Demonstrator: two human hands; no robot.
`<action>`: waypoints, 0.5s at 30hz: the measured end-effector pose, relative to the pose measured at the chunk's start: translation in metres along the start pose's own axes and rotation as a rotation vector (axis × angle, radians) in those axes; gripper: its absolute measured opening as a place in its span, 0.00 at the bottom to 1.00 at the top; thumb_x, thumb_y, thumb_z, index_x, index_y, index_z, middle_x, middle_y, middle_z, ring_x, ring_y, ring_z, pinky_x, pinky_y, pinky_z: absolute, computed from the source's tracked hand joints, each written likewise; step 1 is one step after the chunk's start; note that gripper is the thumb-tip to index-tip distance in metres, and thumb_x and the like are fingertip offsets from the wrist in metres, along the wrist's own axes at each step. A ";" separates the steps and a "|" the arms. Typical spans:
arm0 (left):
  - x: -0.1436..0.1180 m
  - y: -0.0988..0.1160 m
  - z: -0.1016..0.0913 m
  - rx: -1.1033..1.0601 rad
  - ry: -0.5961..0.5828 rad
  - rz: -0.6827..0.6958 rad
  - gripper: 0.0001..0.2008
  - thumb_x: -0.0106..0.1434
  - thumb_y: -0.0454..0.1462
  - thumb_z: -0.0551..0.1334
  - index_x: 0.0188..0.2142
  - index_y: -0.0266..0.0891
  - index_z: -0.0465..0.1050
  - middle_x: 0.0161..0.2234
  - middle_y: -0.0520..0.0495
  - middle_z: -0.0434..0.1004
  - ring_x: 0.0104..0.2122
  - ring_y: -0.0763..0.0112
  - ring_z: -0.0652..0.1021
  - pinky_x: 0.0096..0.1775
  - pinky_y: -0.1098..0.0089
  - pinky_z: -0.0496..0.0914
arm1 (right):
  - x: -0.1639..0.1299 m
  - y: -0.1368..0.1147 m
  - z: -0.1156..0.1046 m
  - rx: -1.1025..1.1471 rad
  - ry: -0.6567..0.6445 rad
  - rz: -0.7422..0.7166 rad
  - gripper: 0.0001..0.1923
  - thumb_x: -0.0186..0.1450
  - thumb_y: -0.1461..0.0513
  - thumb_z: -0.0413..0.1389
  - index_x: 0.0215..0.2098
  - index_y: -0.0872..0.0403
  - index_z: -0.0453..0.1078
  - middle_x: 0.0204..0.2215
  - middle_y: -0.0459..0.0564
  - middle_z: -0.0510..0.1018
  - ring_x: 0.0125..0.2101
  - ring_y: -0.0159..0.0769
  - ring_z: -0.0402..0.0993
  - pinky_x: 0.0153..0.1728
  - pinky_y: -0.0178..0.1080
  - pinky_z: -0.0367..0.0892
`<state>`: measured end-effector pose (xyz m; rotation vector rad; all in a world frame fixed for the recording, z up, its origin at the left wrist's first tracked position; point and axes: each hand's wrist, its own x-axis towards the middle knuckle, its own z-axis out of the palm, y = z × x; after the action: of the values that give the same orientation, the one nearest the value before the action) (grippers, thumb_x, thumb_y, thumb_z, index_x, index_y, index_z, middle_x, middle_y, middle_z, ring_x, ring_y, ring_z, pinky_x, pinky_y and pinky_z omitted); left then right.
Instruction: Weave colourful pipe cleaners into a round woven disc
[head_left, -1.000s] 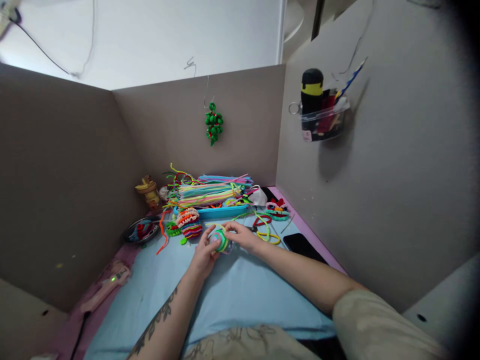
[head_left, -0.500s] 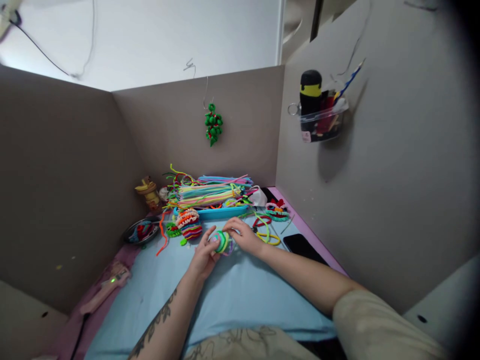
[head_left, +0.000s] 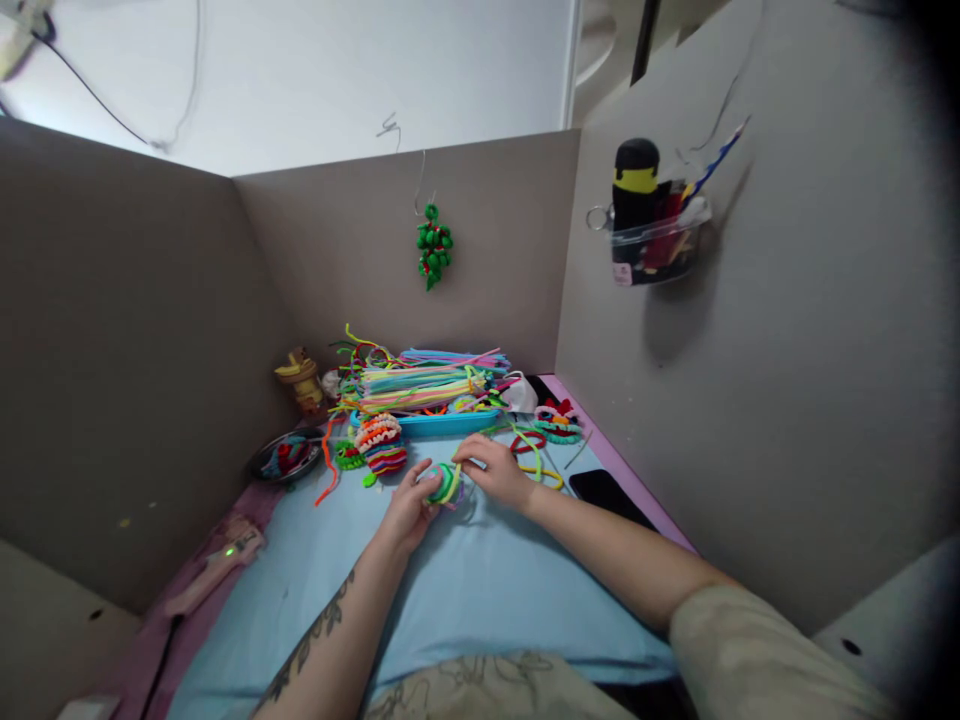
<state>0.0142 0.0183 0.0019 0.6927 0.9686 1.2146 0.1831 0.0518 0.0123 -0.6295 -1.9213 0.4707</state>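
Observation:
A small coiled pipe-cleaner piece in green, yellow and purple is gripped in my left hand, its thumb pressed on the near side. My right hand pinches a yellow-green pipe-cleaner end that rises from the coil's right edge. Both hands are above the light blue cloth. Left of them rests a striped pipe-cleaner piece with orange and cream ruffles. Behind lies a heap of pastel pipe cleaners on a blue tray.
A black phone lies at the right, near loose pipe-cleaner loops. On the left are a dark bowl and a pink glue gun with a green light. Grey partitions enclose the table; a clear bin hangs on the right one.
My right hand has shifted slightly right and pulled the yellow-green end up off the coil. My left hand stays around the coil. The view has moved a little.

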 end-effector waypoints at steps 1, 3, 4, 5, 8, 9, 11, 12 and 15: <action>0.001 -0.001 -0.001 0.004 0.008 -0.001 0.28 0.48 0.31 0.67 0.48 0.36 0.62 0.28 0.49 0.70 0.20 0.78 0.71 0.16 0.80 0.60 | 0.000 -0.002 0.001 0.000 -0.029 -0.024 0.09 0.59 0.67 0.51 0.34 0.51 0.72 0.31 0.49 0.74 0.37 0.35 0.69 0.41 0.41 0.63; 0.002 -0.002 -0.002 0.012 0.013 0.002 0.27 0.48 0.31 0.67 0.48 0.35 0.62 0.27 0.49 0.69 0.19 0.78 0.70 0.17 0.79 0.61 | 0.000 -0.006 0.002 0.014 -0.065 -0.041 0.10 0.59 0.67 0.51 0.34 0.51 0.72 0.31 0.49 0.74 0.36 0.35 0.69 0.41 0.40 0.63; 0.003 -0.002 -0.002 0.015 0.013 0.006 0.27 0.48 0.32 0.67 0.48 0.35 0.62 0.28 0.49 0.69 0.19 0.79 0.70 0.17 0.79 0.60 | 0.000 -0.006 0.003 0.031 -0.068 -0.031 0.10 0.60 0.67 0.50 0.34 0.52 0.72 0.31 0.49 0.74 0.36 0.35 0.69 0.40 0.40 0.63; 0.003 -0.002 -0.003 0.014 0.011 0.011 0.27 0.48 0.32 0.67 0.48 0.35 0.62 0.28 0.49 0.69 0.19 0.79 0.70 0.16 0.79 0.60 | 0.000 -0.007 0.003 0.052 -0.062 -0.013 0.10 0.59 0.67 0.50 0.33 0.52 0.72 0.30 0.49 0.74 0.35 0.35 0.69 0.39 0.39 0.63; 0.002 -0.002 -0.003 0.013 0.006 0.028 0.29 0.47 0.33 0.68 0.49 0.37 0.62 0.31 0.47 0.70 0.21 0.78 0.70 0.16 0.80 0.58 | 0.000 -0.006 0.005 0.102 -0.028 0.091 0.09 0.58 0.68 0.51 0.32 0.53 0.72 0.30 0.48 0.74 0.34 0.34 0.69 0.37 0.38 0.64; 0.001 -0.002 -0.002 0.016 0.004 0.030 0.30 0.47 0.33 0.68 0.49 0.37 0.61 0.32 0.47 0.70 0.22 0.77 0.71 0.17 0.79 0.59 | 0.001 -0.005 0.005 0.113 -0.016 0.136 0.09 0.58 0.68 0.51 0.31 0.53 0.72 0.29 0.48 0.73 0.33 0.33 0.69 0.36 0.37 0.64; -0.001 -0.001 0.000 0.036 -0.004 0.041 0.31 0.46 0.33 0.68 0.50 0.38 0.61 0.33 0.46 0.70 0.23 0.76 0.72 0.19 0.78 0.62 | 0.001 -0.002 0.007 0.140 0.003 0.227 0.08 0.57 0.67 0.51 0.30 0.53 0.72 0.29 0.47 0.73 0.32 0.33 0.68 0.34 0.36 0.63; -0.003 0.000 0.002 0.052 -0.009 0.056 0.31 0.46 0.34 0.68 0.50 0.39 0.61 0.34 0.46 0.70 0.24 0.75 0.72 0.20 0.78 0.62 | 0.001 -0.001 0.009 0.164 0.012 0.272 0.07 0.56 0.67 0.51 0.30 0.54 0.71 0.28 0.47 0.73 0.31 0.32 0.68 0.34 0.36 0.63; -0.008 0.000 0.008 0.120 -0.012 0.155 0.33 0.46 0.36 0.68 0.51 0.40 0.59 0.35 0.47 0.69 0.23 0.76 0.72 0.19 0.79 0.61 | 0.002 0.004 0.014 0.309 0.037 0.414 0.05 0.55 0.65 0.52 0.29 0.54 0.70 0.26 0.45 0.72 0.28 0.31 0.67 0.32 0.35 0.63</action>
<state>0.0206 0.0110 0.0070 0.8825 0.9985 1.2935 0.1703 0.0555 0.0054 -0.8249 -1.6357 0.9885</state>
